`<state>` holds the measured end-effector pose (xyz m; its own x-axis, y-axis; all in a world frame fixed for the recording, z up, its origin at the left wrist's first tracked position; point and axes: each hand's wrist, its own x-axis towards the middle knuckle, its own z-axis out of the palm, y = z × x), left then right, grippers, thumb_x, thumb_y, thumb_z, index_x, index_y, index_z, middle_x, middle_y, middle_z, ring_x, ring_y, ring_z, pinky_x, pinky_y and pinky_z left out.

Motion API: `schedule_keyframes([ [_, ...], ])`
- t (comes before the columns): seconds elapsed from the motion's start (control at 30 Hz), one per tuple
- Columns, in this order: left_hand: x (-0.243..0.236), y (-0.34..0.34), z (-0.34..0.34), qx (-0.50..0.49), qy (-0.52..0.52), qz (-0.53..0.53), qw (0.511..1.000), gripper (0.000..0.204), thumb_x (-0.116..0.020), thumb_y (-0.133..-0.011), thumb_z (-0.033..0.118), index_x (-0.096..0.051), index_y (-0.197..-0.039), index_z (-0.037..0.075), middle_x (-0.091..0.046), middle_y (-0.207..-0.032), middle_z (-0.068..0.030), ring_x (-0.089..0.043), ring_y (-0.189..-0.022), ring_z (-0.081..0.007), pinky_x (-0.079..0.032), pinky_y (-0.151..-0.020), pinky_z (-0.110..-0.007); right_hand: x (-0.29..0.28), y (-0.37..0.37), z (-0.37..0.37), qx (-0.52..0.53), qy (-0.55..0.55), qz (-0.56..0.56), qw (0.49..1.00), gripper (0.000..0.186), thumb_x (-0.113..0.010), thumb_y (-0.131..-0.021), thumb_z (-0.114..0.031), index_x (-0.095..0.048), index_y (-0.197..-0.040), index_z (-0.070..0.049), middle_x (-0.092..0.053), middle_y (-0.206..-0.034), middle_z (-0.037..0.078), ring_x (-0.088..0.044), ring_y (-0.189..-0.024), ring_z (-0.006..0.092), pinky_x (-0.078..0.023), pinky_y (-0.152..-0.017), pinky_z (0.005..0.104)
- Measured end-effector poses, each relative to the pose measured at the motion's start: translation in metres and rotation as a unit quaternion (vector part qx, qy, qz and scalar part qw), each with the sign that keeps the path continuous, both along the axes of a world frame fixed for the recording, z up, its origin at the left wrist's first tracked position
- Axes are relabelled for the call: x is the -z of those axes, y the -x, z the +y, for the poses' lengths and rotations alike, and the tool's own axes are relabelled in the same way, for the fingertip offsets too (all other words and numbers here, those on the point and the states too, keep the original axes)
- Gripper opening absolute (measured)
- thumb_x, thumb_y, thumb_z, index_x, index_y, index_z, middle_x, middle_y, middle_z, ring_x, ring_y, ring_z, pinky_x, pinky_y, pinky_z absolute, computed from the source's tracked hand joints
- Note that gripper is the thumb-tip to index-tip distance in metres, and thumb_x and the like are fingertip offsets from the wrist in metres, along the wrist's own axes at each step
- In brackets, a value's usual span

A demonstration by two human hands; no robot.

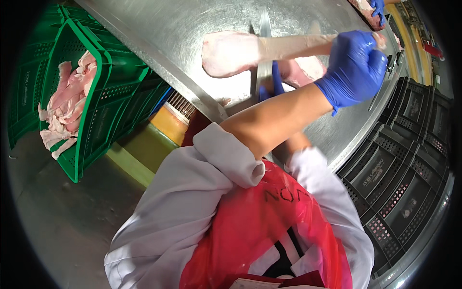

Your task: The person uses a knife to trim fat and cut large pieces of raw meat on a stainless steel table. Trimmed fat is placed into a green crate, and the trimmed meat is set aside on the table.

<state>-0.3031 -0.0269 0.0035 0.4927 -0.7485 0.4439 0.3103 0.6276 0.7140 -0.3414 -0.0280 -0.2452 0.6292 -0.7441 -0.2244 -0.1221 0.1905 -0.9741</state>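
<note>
Head view: the left blue-gloved hand clenches the end of a long, pale strip of fatty meat, likely for tautness across a flat steel blade, above the grey metal table; the right blue-gloved hand is mostly hidden; its grip I cannot tell.

Just below the pale strip of meat, the right hand is mostly hidden behind the left forearm, which also covers part of a pinker piece. The metal blade crossing the strip is blurred, and the length inside the left hand is concealed; beyond the strip's gripped end, the top edge cuts off another person's gloved hand.
</note>
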Motion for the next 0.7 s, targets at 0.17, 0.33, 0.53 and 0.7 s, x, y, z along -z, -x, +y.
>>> schedule_keyframes([
  [0.17,-0.021,-0.02,-0.005,-0.002,0.035,-0.014,0.999,0.012,-0.055,-0.086,0.002,-0.062,-0.079,-0.004,-0.065,-0.073,-0.0216,-0.066,-0.069,-0.0377,-0.051,-0.062,-0.04,-0.047,-0.026,0.002,0.0,0.005,0.071,0.997,0.033,-0.066,-0.092,-0.011,-0.06,-0.122,0.0,-0.067,-0.11,0.01,-0.065,-0.101,0.0193,-0.053,-0.081,0.0346],
  [0.33,-0.034,-0.022,0.001,-0.089,0.133,-0.003,0.987,0.006,-0.056,-0.084,-0.006,-0.053,-0.09,-0.006,-0.063,-0.072,-0.0197,-0.065,-0.066,-0.0375,-0.051,-0.062,-0.039,-0.065,-0.075,0.049,0.105,0.122,0.197,0.967,0.042,-0.064,-0.089,-0.014,-0.055,-0.127,0.003,-0.066,-0.114,0.02,-0.065,-0.103,0.0245,-0.053,-0.083,0.0388],
  [0.53,-0.056,-0.032,0.012,-0.04,0.061,0.013,0.997,0.003,-0.059,-0.075,0.001,-0.057,-0.078,-0.001,-0.058,-0.068,-0.0184,-0.059,-0.063,-0.041,-0.046,-0.059,-0.047,-0.033,-0.105,0.12,0.233,0.289,0.196,0.908,0.064,-0.063,-0.086,-0.019,-0.045,-0.143,0.004,-0.061,-0.123,0.031,-0.065,-0.11,0.0381,-0.052,-0.091,0.0434],
  [0.7,-0.059,-0.041,0.016,-0.049,0.077,-0.025,0.996,0.009,-0.059,-0.076,-0.001,-0.056,-0.084,-0.003,-0.061,-0.073,-0.02,-0.061,-0.065,-0.0407,-0.049,-0.061,-0.043,-0.077,-0.15,0.039,0.132,0.147,0.284,0.939,0.039,-0.061,-0.089,-0.019,-0.058,-0.123,0.0,-0.067,-0.103,0.028,-0.068,-0.093,0.0387,-0.052,-0.081,0.0462],
])
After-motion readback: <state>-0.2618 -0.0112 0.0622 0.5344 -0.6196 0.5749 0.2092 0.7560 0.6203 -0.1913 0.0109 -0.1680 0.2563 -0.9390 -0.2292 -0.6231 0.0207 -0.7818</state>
